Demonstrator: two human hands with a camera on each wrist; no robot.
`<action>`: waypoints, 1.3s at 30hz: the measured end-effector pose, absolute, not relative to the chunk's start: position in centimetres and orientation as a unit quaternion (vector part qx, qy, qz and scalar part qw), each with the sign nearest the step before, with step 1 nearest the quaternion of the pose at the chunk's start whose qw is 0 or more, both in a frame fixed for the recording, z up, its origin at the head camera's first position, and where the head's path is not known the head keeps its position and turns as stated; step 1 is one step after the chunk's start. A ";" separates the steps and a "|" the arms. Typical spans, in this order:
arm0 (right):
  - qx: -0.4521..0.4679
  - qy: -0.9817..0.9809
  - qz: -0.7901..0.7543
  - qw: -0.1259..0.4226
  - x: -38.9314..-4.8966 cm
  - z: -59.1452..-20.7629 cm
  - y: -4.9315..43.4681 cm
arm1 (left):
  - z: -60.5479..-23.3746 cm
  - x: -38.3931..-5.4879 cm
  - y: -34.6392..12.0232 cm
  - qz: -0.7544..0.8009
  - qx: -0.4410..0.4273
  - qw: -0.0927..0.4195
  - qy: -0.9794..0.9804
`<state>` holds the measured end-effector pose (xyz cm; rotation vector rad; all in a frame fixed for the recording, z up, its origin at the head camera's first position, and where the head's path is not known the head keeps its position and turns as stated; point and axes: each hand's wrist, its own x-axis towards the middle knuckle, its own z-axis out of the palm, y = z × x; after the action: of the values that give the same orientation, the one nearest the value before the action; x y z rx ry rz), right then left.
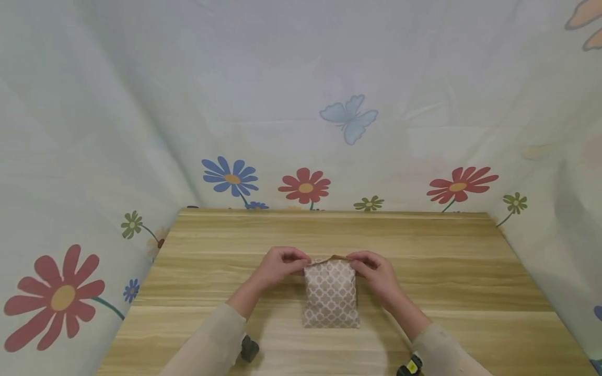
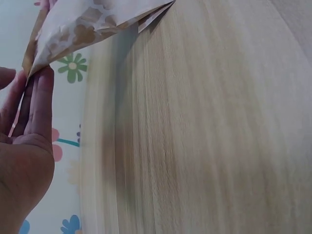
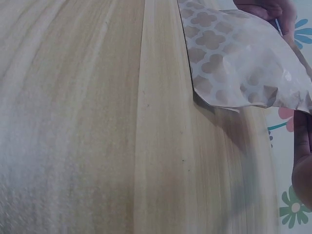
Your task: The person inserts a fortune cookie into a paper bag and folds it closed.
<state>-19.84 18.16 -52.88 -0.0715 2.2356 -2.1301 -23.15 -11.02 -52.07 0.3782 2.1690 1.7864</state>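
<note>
A paper bag [image 1: 331, 295] with a white lattice pattern on tan lies on the wooden table in the head view, its top edge raised toward the back. At that edge's left corner, my left hand [image 1: 281, 266] pinches the paper between thumb and fingers. My right hand [image 1: 375, 271] pinches the right corner in the same way. In the left wrist view, the bag's corner [image 2: 58, 44] sits at the fingertips of the left hand. The right wrist view shows the patterned side [image 3: 209, 48] of the bag lifted off the table near its top. What is inside the bag is hidden.
The wood-grain table [image 1: 211, 235] reaches back to a pale cloth backdrop [image 1: 282, 78] printed with flowers and a butterfly. Dark wrist devices [image 1: 249, 349] show at both sleeves near the front.
</note>
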 end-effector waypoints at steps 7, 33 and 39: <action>-0.030 0.732 -0.680 0.024 -19.9 -52.9 18.5 | -52.0 -23.0 -10.7 0.607 0.121 0.132 0.775; -0.143 0.818 -0.553 0.065 -21.2 -50.3 19.9 | -51.4 -23.0 -10.6 0.591 0.124 0.151 0.782; -0.228 0.864 -0.442 0.076 -22.8 -49.1 18.7 | -51.1 -22.8 -10.2 0.597 0.123 0.148 0.779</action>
<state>-22.78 18.69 -49.08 -0.6821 2.5904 -1.3251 -22.81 -10.22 -51.10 0.3537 2.2411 1.7165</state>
